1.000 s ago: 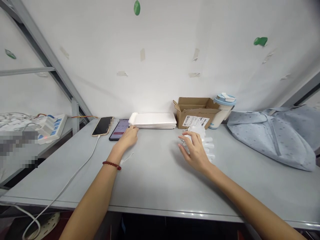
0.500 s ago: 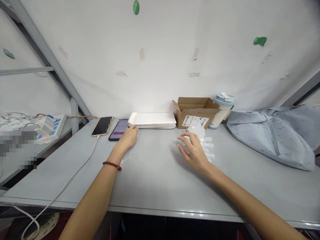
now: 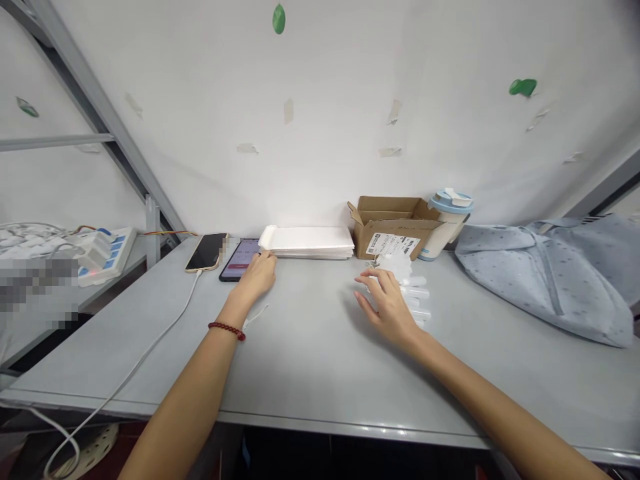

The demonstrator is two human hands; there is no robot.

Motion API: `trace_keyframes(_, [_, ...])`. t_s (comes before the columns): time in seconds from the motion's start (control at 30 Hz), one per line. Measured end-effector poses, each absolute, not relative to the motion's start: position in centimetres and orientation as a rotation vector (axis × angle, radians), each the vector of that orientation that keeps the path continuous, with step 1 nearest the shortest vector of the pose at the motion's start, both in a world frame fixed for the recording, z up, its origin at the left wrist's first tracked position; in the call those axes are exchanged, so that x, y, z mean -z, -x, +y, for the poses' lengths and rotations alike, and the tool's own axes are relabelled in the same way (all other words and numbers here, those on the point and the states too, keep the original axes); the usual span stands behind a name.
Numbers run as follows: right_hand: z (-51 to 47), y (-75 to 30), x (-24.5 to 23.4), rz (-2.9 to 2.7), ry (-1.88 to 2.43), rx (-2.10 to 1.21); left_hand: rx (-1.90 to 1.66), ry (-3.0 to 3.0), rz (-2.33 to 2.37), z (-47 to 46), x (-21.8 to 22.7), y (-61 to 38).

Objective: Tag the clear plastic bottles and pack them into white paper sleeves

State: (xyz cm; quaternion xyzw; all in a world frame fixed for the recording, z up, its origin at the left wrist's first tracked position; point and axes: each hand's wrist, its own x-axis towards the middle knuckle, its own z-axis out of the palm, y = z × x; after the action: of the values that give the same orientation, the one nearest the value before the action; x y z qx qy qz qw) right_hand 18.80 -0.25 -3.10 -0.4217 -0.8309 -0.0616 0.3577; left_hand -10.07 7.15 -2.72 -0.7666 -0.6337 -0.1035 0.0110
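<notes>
My left hand (image 3: 257,275) is at the near left corner of a stack of white envelope-like packets (image 3: 313,241), beside a dark phone (image 3: 235,268) with a timer-like display. Its fingers are bent and close together; whatever they may hold is hidden. My right hand (image 3: 387,303) hovers low over the table, with thumb and index finger apart and nothing visible between them. Beneath and beside it lie several clear plastic tubes (image 3: 417,293), partly covered by the hand, with whitish pieces (image 3: 397,265) behind. A thin white strip (image 3: 257,315) lies near my left wrist.
An open cardboard box (image 3: 390,233) and a blue-lidded cup (image 3: 445,223) stand against the wall. A grey-blue patterned cloth item (image 3: 545,280) lies at right. Another phone (image 3: 206,253) charges at left, its white cable (image 3: 165,332) crossing the table. A power strip (image 3: 111,259) sits farther left.
The view has shifted very slightly. Both hands stay in nearly the same place beside the packets and the tubes.
</notes>
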Motion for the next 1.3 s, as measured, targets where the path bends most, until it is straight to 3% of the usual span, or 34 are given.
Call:
trace_keyframes(0.7, [-0.9, -18.2, 3.3, -2.187, 1.057, 0.103, 0.069, 2.216, -1.984, 5.6, 1.4, 8.8])
trace_keyframes(0.93, [-3.2, -12.9, 3.3, -2.559, 0.772, -0.088, 0.172, 2.252, -1.925, 5.6, 0.7, 8.3])
trace_keyframes(1.3, [-1.5, -2.3, 3.9, -2.773, 0.326, 0.202, 0.641, 2.239, -1.823, 5.4, -0.7, 9.2])
